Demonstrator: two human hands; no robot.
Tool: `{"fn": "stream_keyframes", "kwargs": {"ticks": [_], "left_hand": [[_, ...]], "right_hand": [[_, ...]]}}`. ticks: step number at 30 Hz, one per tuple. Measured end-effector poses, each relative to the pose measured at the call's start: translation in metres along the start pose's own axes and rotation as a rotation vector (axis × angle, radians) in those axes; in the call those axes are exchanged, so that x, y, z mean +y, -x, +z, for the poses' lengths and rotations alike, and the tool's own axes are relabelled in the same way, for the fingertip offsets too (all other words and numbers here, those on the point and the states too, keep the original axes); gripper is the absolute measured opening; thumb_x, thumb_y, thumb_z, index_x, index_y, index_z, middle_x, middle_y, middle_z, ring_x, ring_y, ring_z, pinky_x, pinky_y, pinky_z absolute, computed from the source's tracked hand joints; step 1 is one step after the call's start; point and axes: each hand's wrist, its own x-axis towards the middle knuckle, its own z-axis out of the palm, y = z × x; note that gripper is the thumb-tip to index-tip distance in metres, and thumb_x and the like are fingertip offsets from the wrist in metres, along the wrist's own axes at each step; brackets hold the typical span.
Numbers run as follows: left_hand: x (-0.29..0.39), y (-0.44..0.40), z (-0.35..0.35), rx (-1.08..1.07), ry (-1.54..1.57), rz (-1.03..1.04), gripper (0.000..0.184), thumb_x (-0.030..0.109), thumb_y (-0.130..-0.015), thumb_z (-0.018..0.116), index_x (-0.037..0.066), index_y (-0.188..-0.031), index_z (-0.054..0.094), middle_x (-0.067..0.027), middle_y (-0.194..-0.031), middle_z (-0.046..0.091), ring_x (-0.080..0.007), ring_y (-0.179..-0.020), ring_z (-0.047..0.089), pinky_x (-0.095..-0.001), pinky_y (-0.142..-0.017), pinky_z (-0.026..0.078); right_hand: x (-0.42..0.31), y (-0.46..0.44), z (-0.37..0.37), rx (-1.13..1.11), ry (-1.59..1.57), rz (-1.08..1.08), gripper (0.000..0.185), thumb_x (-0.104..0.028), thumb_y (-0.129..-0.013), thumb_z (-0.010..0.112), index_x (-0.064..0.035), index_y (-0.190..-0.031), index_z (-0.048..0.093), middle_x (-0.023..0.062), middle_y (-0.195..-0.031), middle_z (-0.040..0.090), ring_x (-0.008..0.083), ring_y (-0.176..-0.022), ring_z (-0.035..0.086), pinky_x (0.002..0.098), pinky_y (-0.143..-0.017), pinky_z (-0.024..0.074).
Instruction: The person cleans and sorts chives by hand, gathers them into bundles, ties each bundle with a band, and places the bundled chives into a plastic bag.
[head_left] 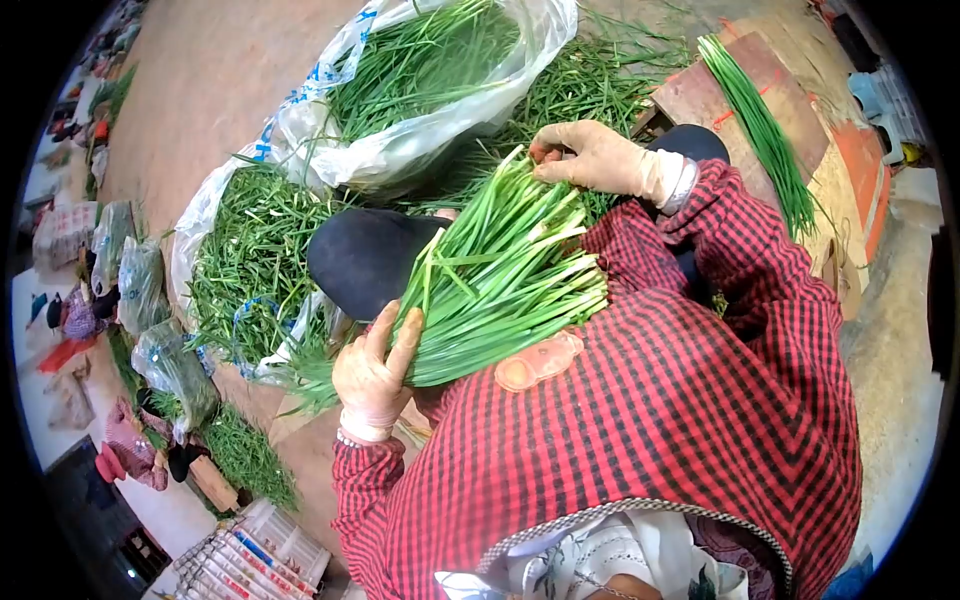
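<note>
A loose bunch of long green stalks lies across my lap, its pale ends toward the right and its leafy tips toward the lower left. My left hand, in a thin pale glove, is wrapped round the leafy part of the bunch. My right hand, gloved too, is at the upper pale ends with its thumb and fingers pressed together; what they pinch is too small to make out. The checked red apron lies under the bunch.
An open plastic bag of green stalks stands ahead, with a heap of loose greens left of it. A neat bundle rests on a board at right. Filled bags and other people are at far left.
</note>
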Motion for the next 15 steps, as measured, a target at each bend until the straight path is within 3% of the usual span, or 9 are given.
{"fn": "stream_keyframes", "kwargs": {"ticks": [6, 8, 10, 12, 13, 14, 15], "left_hand": [[0.0, -0.002, 0.005, 0.073, -0.004, 0.029, 0.085, 0.001, -0.055, 0.07, 0.025, -0.134, 0.053, -0.006, -0.127, 0.059, -0.0228, -0.078, 0.061, -0.034, -0.065, 0.049], [0.0, -0.002, 0.005, 0.076, 0.02, 0.024, 0.086, -0.001, -0.054, 0.07, 0.025, -0.134, 0.053, -0.0069, -0.127, 0.059, -0.0237, -0.075, 0.061, -0.0348, -0.063, 0.049], [-0.002, 0.005, 0.008, 0.042, 0.018, -0.014, 0.084, 0.002, -0.054, 0.072, 0.024, -0.134, 0.054, -0.0065, -0.127, 0.06, -0.024, -0.081, 0.062, -0.0347, -0.067, 0.049], [-0.002, 0.011, 0.012, 0.01, 0.016, -0.051, 0.083, 0.005, -0.055, 0.074, 0.023, -0.133, 0.054, -0.0061, -0.128, 0.06, -0.0243, -0.086, 0.063, -0.0346, -0.071, 0.049], [-0.002, 0.012, 0.015, 0.049, 0.03, -0.056, 0.084, 0.0, -0.054, 0.07, 0.024, -0.133, 0.054, -0.0073, -0.126, 0.06, -0.0247, -0.081, 0.062, -0.035, -0.067, 0.049], [-0.002, 0.011, 0.017, 0.086, 0.045, -0.062, 0.086, -0.005, -0.053, 0.066, 0.025, -0.134, 0.054, -0.0084, -0.125, 0.061, -0.0251, -0.075, 0.061, -0.0353, -0.063, 0.048], [-0.002, 0.009, 0.017, 0.094, 0.057, -0.057, 0.087, -0.006, -0.053, 0.066, 0.024, -0.134, 0.053, -0.0083, -0.126, 0.06, -0.0258, -0.075, 0.062, -0.0353, -0.062, 0.048]], "right_hand": [[-0.007, 0.003, -0.003, 0.116, -0.124, 0.077, 0.023, -0.022, -0.082, 0.068, -0.0025, -0.093, 0.062, 0.0028, -0.076, 0.059, 0.0109, -0.07, 0.056, 0.0271, -0.065, 0.0483], [-0.016, 0.005, -0.022, 0.289, -0.313, 0.171, 0.022, -0.021, -0.083, 0.067, -0.0027, -0.092, 0.063, 0.0031, -0.077, 0.06, 0.0101, -0.066, 0.055, 0.025, -0.061, 0.0486], [0.008, 0.005, -0.054, 0.519, -0.287, 0.156, 0.024, -0.023, -0.083, 0.069, -0.0026, -0.095, 0.063, 0.0037, -0.08, 0.062, 0.0093, -0.064, 0.056, 0.0225, -0.058, 0.0489], [0.03, 0.008, -0.081, 0.56, 0.131, 0.202, 0.025, -0.026, -0.089, 0.065, -0.0062, -0.103, 0.063, 0.0033, -0.088, 0.064, 0.0111, -0.079, 0.061, 0.021, -0.063, 0.0509], [0.031, 0.014, -0.083, 0.436, 0.167, 0.258, 0.038, -0.03, -0.088, 0.067, -0.0049, -0.115, 0.061, 0.0082, -0.1, 0.065, 0.0162, -0.094, 0.063, 0.0268, -0.08, 0.0523], [0.032, 0.018, -0.071, 0.445, 0.387, 0.117, 0.047, -0.032, -0.088, 0.068, -0.0051, -0.124, 0.057, 0.0113, -0.112, 0.063, 0.0206, -0.109, 0.058, 0.0338, -0.096, 0.0464], [0.015, 0.023, -0.057, 0.339, 0.319, 0.033, 0.049, -0.032, -0.087, 0.068, -0.0064, -0.127, 0.056, 0.0121, -0.114, 0.061, 0.0223, -0.113, 0.056, 0.0351, -0.1, 0.0441]]}}
